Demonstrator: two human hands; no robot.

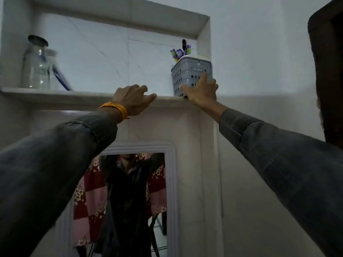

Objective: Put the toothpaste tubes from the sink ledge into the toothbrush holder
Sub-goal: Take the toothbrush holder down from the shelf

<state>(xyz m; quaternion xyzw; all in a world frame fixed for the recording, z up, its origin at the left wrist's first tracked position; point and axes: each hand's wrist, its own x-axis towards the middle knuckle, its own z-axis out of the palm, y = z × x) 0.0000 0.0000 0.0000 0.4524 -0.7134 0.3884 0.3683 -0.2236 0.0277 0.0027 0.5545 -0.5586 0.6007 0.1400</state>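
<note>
No toothpaste tubes show anywhere in our view, nor the sink ledge they should lie on, so we cannot say which way they lie from our fingers; we judge they are below, out of frame. What we do see is the grey perforated toothbrush holder, standing upright at the right end of the niche shelf, close to its front edge, with toothbrushes poking out of its top. Our right hand is the nearer one: its spread fingers press against the holder's front wall, touching but not closed around it. Our left hand rests curled over the shelf lip, just left of the holder, gripping nothing else. A glass jar stands well apart at the far left.
</note>
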